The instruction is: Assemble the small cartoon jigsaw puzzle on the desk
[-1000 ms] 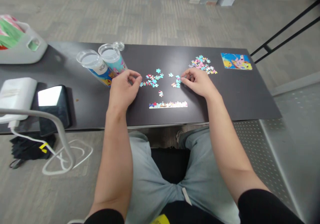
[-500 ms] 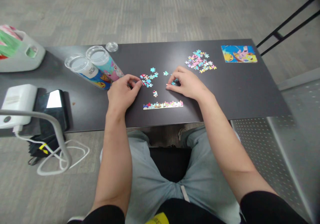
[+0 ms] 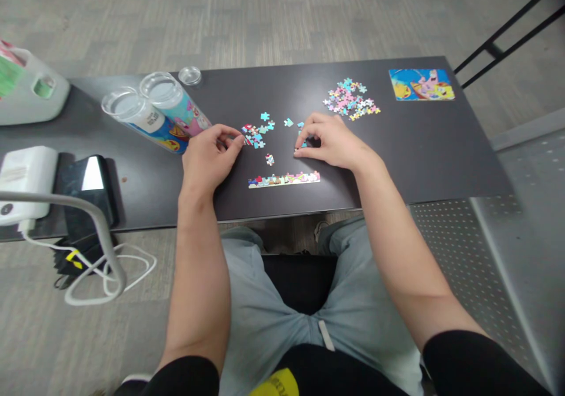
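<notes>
2 hands rest on the dark counter point(image 3: 419, 143), one on either side of a small scatter of loose puzzle pieces point(image 3: 258, 134). The left hand point(image 3: 207, 157) pinches thumb to forefinger at the scatter's edge, and the right hand point(image 3: 333, 143) curls its fingers down onto pieces. Whether either truly grips one, I cannot tell. A joined strip point(image 3: 283, 179) lies just nearer the person.

Print on tube point(image 3: 145, 119) labels too small; no legible text.

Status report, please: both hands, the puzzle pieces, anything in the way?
Left hand touching loose pieces, grip unclear. Right hand on blue pieces, likewise. Joined strip apart, unblocked.
</notes>
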A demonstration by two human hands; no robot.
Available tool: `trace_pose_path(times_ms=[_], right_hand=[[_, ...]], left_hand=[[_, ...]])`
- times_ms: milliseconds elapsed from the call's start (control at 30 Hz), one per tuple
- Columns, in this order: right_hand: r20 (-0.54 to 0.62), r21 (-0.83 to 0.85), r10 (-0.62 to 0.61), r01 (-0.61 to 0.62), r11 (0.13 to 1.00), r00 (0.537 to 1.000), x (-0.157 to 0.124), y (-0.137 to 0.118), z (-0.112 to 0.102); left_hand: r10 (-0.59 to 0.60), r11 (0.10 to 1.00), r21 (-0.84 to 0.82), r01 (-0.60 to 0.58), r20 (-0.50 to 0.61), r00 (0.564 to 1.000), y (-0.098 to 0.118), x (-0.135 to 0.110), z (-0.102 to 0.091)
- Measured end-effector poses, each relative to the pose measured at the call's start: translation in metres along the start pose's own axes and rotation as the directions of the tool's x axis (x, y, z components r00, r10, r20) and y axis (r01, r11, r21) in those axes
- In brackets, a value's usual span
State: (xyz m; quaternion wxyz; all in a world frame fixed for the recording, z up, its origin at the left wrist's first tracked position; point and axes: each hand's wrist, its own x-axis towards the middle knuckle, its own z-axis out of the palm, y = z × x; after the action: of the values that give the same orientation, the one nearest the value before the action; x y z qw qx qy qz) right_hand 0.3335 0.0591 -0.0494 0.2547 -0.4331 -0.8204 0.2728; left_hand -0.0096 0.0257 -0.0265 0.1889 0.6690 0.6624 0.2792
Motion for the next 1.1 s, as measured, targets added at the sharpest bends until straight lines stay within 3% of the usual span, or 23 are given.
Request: trace_pose_path(times_ms=[200, 433, 600, 1100], right_hand=[[0.007, 0.109, 0.037, -0.037, 0.993, 0.999, -0.018, 0.005, -0.017], [0.189, 0.427, 0.195, -0.26, 0.866, 0.962, -0.036, -0.005, -0.037], [0.338, 0.365, 0.235, -0.357, 0.86, 0.911, -0.037, -0.028, -0.048], [0.283, 0.361, 0.229, -0.325, 0.874, 0.931, -0.032, -0.019, -0.041]], left_hand=[[0.072, 0.995, -0.069, -0.072, -0.007, 0.997, -0.003, 0.003, 0.002], [0.121, 0.985, -0.122, -0.122, -0.015, 0.993, -0.008, 0.009, 0.007], [0.172, 0.969, -0.165, -0.182, -0.073, 0.982, -0.018, 0.014, 0.015], [0.198, 0.966, -0.157, -0.204, -0.054, 0.979, -0.019, 0.015, 0.014]])
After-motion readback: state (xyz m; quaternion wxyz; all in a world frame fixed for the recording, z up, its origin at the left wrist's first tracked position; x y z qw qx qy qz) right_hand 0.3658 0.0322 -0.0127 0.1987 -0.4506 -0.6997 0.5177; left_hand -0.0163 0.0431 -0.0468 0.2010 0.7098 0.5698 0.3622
